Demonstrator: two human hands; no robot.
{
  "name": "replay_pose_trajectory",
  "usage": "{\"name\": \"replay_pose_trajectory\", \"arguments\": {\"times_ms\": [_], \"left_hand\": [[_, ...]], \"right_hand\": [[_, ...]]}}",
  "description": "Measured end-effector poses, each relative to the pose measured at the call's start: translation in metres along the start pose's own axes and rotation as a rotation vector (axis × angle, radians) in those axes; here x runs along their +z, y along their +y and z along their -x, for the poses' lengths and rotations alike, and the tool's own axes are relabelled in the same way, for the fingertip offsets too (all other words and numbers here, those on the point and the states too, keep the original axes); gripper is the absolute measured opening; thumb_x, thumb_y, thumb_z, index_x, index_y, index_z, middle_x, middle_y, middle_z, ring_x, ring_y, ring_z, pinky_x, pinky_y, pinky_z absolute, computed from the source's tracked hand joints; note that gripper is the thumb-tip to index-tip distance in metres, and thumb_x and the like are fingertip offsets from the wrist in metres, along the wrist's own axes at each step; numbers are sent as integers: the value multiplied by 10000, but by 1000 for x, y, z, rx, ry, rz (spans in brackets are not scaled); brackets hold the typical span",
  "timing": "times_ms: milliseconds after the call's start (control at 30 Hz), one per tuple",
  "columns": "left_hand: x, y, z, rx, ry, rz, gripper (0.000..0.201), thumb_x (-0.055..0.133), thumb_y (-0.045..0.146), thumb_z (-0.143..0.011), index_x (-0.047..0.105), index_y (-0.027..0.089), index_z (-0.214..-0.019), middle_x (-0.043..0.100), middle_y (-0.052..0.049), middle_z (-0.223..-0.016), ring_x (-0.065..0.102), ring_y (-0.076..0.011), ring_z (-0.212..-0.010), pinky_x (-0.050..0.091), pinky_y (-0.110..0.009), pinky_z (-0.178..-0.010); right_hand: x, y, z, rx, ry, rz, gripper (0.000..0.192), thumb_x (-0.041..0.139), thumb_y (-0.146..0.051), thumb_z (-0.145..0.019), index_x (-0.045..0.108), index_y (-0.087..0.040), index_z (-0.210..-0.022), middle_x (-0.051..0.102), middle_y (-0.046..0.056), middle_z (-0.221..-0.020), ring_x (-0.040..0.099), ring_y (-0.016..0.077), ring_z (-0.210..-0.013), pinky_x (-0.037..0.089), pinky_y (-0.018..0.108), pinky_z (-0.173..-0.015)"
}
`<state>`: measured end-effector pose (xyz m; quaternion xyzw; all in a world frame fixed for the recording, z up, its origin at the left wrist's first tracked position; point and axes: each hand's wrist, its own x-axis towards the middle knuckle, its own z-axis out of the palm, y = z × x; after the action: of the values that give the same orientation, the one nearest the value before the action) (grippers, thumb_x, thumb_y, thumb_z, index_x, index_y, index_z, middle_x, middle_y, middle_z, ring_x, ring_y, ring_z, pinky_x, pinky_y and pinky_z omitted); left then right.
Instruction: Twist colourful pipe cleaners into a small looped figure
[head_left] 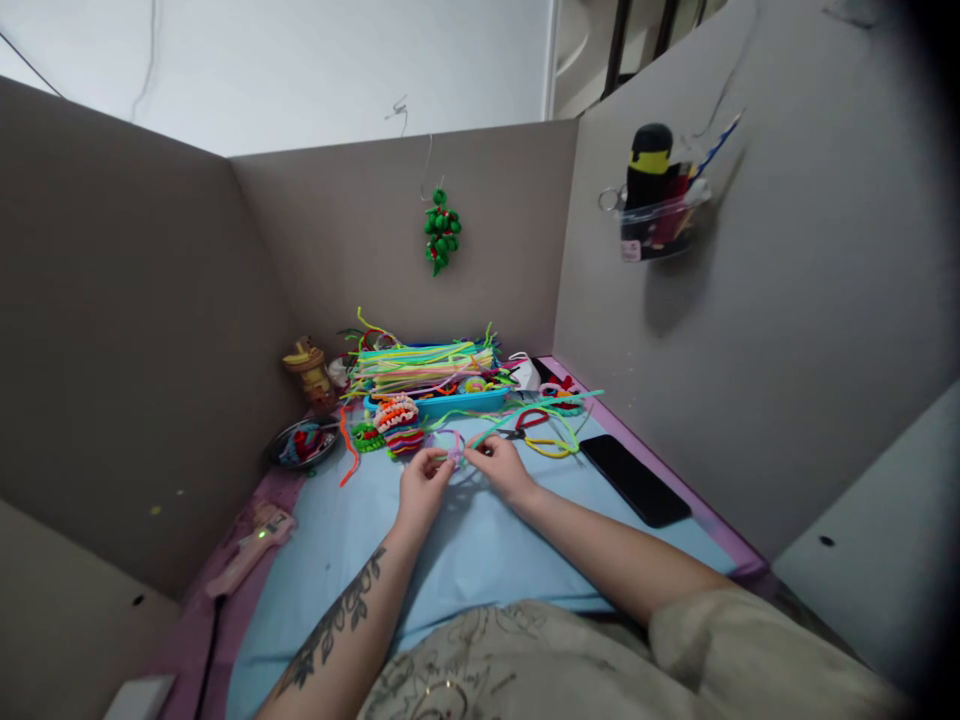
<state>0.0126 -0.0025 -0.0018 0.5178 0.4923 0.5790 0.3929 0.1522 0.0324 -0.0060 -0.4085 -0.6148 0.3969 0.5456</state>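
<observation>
Centrally, on blue mat [465, 560]: left hand [421, 490] and right hand [504, 468], fingertips pinching one lilac pipe-cleaner loop [448, 441] from opposite sides, steadying it; stock tray [450, 402] just behind.

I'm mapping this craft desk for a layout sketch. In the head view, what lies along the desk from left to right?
Pink glue gun → dark dish → left hand → purple pipe-cleaner ring pinched by both hands → right hand → yellow pipe-cleaner loop → black phone.
</observation>
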Motion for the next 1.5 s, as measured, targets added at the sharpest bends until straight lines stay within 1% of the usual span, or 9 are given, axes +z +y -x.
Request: {"name": "replay_pose_trajectory", "arguments": {"times_ms": [467, 633, 733, 800, 900, 1067, 1367, 1433, 1500], "left_hand": [[-2, -4, -2, -61, -133, 66, 312, 678, 349, -641, 540, 146, -833, 550, 38, -561, 501, -80, -498, 355, -180, -486], [-4, -4, -1, 108, 36, -125, 354, 628, 356, -692, 522, 159, -966, 609, -28, -783, 517, -86, -537, 405, -199, -496], [-4, -5, 2, 172, 93, -215, 309, 605, 354, -716, 537, 163, -950, 603, -25, -750, 522, -91, -539, 413, -198, -493], [-1, -6, 4, 138, 24, -189, 323, 590, 355, -731, 535, 162, -984, 613, -27, -711, 548, -112, -551, 430, -207, -487], [3, -6, 5, 97, -57, -87, 413, 591, 338, -731, 520, 161, -1098, 645, -63, -829, 590, -139, -625, 475, -238, -526], [2, -3, 4, 77, -67, -26, 383, 621, 315, -707, 613, 133, -1044, 651, -77, -869, 561, -109, -570, 475, -244, -542], [-4, -1, -3, -25, 94, 94, 444, 697, 328, -620, 650, 121, -1010, 681, -88, -875, 542, -98, -575, 422, -202, -493], [-6, 0, -4, -37, 132, 106, 465, 706, 333, -607, 650, 115, -1014, 683, -89, -859, 544, -101, -581, 415, -200, -489], [-7, 2, -4, -52, 154, 114, 483, 713, 337, -599, 646, 110, -1020, 682, -93, -865, 545, -105, -593, 410, -198, -488]], "right_hand": [[-14, 10, -17, -72, -241, 67, 246, 643, -379, -670, 579, -160, -578, 511, -4, -714, 490, 133, -727, 358, 261, -708], [-8, 14, -15, -13, -124, 17, 319, 603, -408, -695, 500, -162, -521, 478, -19, -622, 459, 123, -651, 346, 251, -651], [-3, 17, -13, 45, -21, -45, 343, 583, -422, -704, 463, -170, -507, 416, -40, -542, 398, 108, -572, 318, 236, -579], [1, 16, -11, 52, 26, -67, 334, 587, -416, -702, 466, -171, -509, 416, -38, -544, 394, 109, -578, 317, 235, -576], [6, 13, -5, 45, 58, -81, 304, 598, -398, -696, 494, -171, -523, 454, -27, -583, 424, 120, -626, 333, 241, -615], [12, 9, 2, 109, 19, -156, 319, 609, -431, -671, 506, -169, -523, 483, -20, -594, 433, 123, -632, 333, 248, -630], [1, 3, -2, 347, 67, -290, 352, 589, -508, -639, 480, -173, -618, 476, -32, -565, 431, 106, -559, 321, 221, -523], [-8, 2, -6, 319, 47, -166, 369, 560, -524, -663, 481, -170, -598, 475, -24, -544, 434, 111, -542, 321, 230, -511], [-19, 0, -10, 164, -22, 7, 348, 582, -489, -662, 489, -167, -565, 479, -21, -536, 429, 113, -543, 326, 239, -527]]}}
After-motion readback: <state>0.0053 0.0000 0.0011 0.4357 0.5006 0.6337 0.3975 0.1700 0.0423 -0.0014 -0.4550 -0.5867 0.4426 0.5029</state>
